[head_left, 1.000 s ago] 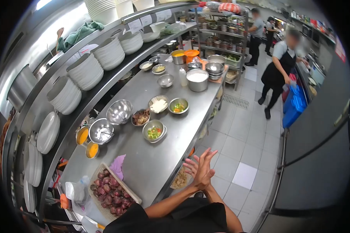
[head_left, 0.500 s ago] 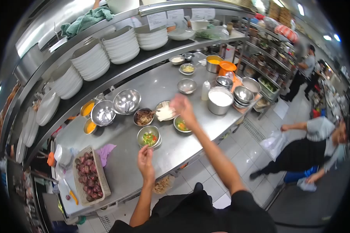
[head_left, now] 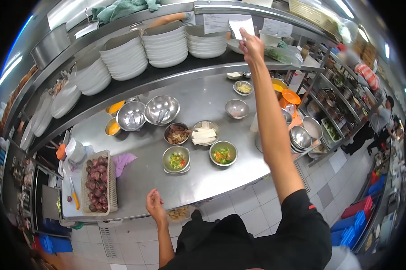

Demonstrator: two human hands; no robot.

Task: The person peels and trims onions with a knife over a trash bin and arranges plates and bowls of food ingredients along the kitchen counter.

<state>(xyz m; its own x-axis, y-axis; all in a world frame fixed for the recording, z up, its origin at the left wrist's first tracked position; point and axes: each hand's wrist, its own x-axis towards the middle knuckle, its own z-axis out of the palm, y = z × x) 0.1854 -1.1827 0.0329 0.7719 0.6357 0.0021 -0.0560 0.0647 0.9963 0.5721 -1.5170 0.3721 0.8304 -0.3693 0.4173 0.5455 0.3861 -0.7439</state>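
My right hand [head_left: 251, 46] is raised to the overhead shelf, its fingers pinching the lower edge of a white paper sheet [head_left: 241, 24]. Printed paper sheets [head_left: 215, 23] hang on either side of it. Low by the table's front edge is my left hand [head_left: 155, 205], its fingers loosely curled and apart, with nothing visible in them. On the steel table beyond it stand two bowls of chopped vegetables, a left bowl [head_left: 176, 159] and a right bowl [head_left: 223, 154]. Behind these are a bowl of brown pieces [head_left: 177, 133] and a bowl of white slabs [head_left: 204, 134].
A basket of purple onions [head_left: 98, 182] and an orange-handled knife [head_left: 75, 198] lie at the left. White dishes [head_left: 167, 47] are stacked along the shelf. Steel bowls [head_left: 301, 137] stand at the right. Another person's forearm [head_left: 168, 20] shows behind the shelf; other people stand far right.
My right hand has risen from above the bowls to the hanging paper, which now tilts up. My left hand has drawn back from the left vegetable bowl. The view has shifted.
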